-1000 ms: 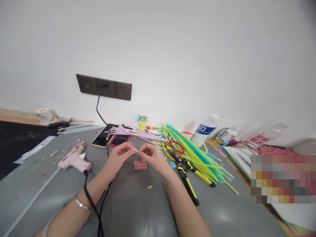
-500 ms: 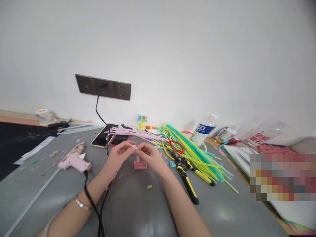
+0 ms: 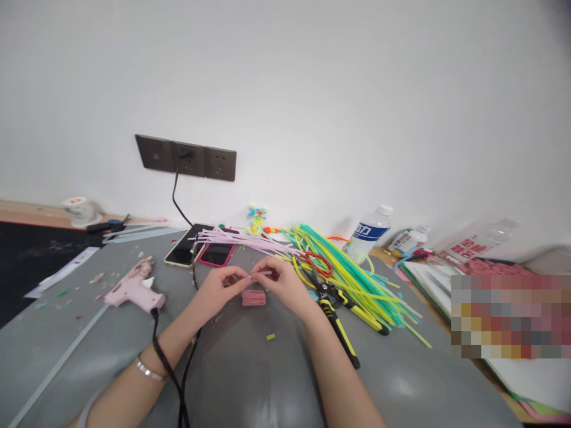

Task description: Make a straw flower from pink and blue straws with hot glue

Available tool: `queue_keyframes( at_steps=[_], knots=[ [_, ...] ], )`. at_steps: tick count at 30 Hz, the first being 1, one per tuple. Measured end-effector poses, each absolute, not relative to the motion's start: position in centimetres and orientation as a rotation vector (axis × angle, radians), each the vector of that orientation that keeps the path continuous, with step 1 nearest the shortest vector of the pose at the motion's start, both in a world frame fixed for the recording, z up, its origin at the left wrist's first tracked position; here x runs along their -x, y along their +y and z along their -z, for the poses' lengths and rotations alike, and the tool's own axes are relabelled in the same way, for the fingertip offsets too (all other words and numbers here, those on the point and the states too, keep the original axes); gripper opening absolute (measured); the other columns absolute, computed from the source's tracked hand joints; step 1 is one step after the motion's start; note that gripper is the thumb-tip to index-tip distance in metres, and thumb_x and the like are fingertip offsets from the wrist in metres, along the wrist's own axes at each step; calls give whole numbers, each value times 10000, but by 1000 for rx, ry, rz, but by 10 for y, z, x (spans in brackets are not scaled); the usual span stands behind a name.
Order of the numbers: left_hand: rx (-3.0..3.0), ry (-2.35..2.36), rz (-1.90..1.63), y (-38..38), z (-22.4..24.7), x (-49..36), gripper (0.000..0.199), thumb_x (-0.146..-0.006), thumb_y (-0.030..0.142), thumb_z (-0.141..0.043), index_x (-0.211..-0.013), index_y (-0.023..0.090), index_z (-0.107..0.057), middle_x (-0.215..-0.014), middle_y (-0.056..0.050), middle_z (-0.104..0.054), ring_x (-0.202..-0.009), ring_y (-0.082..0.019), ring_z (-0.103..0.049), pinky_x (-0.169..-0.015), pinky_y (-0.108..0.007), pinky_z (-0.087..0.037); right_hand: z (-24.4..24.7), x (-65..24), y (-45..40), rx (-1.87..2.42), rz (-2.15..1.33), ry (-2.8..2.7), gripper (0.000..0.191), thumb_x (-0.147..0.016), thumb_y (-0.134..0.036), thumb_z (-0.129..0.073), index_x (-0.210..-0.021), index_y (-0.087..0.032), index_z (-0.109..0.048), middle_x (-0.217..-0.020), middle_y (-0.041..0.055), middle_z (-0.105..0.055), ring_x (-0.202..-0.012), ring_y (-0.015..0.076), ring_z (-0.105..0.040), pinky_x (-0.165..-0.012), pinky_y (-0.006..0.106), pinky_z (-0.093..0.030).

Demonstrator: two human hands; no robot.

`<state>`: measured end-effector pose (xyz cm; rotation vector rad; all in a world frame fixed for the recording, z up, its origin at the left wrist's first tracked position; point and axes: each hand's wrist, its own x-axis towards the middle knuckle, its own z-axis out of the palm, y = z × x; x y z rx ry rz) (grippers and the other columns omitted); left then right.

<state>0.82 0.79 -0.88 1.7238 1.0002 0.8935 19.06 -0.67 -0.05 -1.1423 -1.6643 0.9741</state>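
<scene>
My left hand [image 3: 225, 287] and my right hand [image 3: 279, 282] meet at the fingertips above the middle of the grey table. Between them they pinch a small pale pink strip [image 3: 267, 273], whose end sticks out among the fingers of my right hand. Just below the fingertips a small pink ribbed block [image 3: 254, 298] lies on the table, touched by neither hand. A bundle of pale pink stems [image 3: 250, 239] rests behind my hands, partly across two phones [image 3: 216, 254].
Left of my arm lies a pink glue gun [image 3: 136, 289], its black cable [image 3: 156, 339] crossing my left forearm. Yellow-handled pliers [image 3: 341, 336] and green and yellow stems [image 3: 357, 279] are on the right. A bottle [image 3: 369, 235] stands by the wall; a yellow scrap [image 3: 270, 337] lies nearer.
My right hand has shifted slightly right and turned. The pink strip, earlier hanging upright above the block, now lies roughly level at the fingertips. The block has stayed in place.
</scene>
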Motion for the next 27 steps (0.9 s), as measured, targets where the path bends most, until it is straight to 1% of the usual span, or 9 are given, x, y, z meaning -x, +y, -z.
queue_keyframes(
  at_steps=[4, 7, 12, 14, 18, 21, 24, 27],
  knots=[
    [-1750, 1002, -895, 9, 10, -7, 294, -798, 441, -643, -710, 172, -723, -653, -18, -688, -592, -159, -555, -570, -250, -406, 0, -190, -7, 1151, -922, -1683, 93, -818, -246, -629, -792, -179, -688, -757, 19, -669, -659, 142, -574, -632, 266, -452],
    [-1727, 1006, -915, 9, 11, -6, 297, -810, 436, -634, -721, 169, -730, -662, -19, -692, -603, -159, -559, -581, -250, -402, -2, -189, -7, 1167, -919, -1676, 94, -814, -250, -633, -781, -177, -682, -746, 18, -666, -648, 140, -567, -622, 264, -440],
    [-1689, 1040, -991, 8, 11, -4, 285, -808, 433, -648, -735, 171, -734, -679, -22, -697, -620, -162, -562, -590, -254, -405, -2, -186, -7, 1203, -1017, -1612, 122, -802, -273, -631, -752, -167, -667, -706, 7, -663, -609, 121, -549, -581, 241, -405],
    [-1679, 1051, -1023, 8, 12, -4, 272, -805, 425, -656, -744, 173, -737, -697, -24, -700, -638, -164, -567, -603, -256, -411, -1, -185, -7, 1195, -1079, -1573, 146, -794, -300, -639, -738, -165, -650, -676, -4, -643, -579, 110, -527, -566, 235, -389],
    [-1652, 1077, -1079, 9, 13, -3, 255, -786, 419, -674, -736, 177, -735, -719, -28, -709, -668, -171, -575, -624, -263, -420, 2, -185, -6, 1172, -1119, -1549, 189, -774, -342, -666, -719, -167, -620, -617, -33, -571, -529, 92, -436, -534, 233, -330],
    [-1624, 1079, -1091, 9, 12, -3, 242, -772, 408, -682, -731, 176, -740, -722, -32, -715, -695, -179, -581, -650, -271, -427, 5, -183, -6, 1119, -1189, -1525, 234, -767, -374, -681, -711, -167, -587, -618, -39, -545, -544, 92, -437, -548, 234, -332],
    [-1589, 1066, -1118, 9, 13, -3, 223, -764, 387, -687, -730, 174, -743, -719, -27, -709, -702, -175, -575, -675, -273, -431, 8, -178, -6, 1076, -1253, -1495, 309, -760, -429, -703, -702, -176, -536, -612, -52, -517, -533, 82, -430, -530, 224, -322],
    [-1557, 1045, -1144, 10, 15, -3, 206, -760, 369, -695, -726, 171, -740, -714, -21, -700, -693, -166, -563, -683, -271, -427, 8, -172, -9, 1036, -1376, -1438, 398, -739, -514, -722, -711, -189, -495, -606, -49, -551, -519, 83, -476, -522, 219, -363]
  ],
)
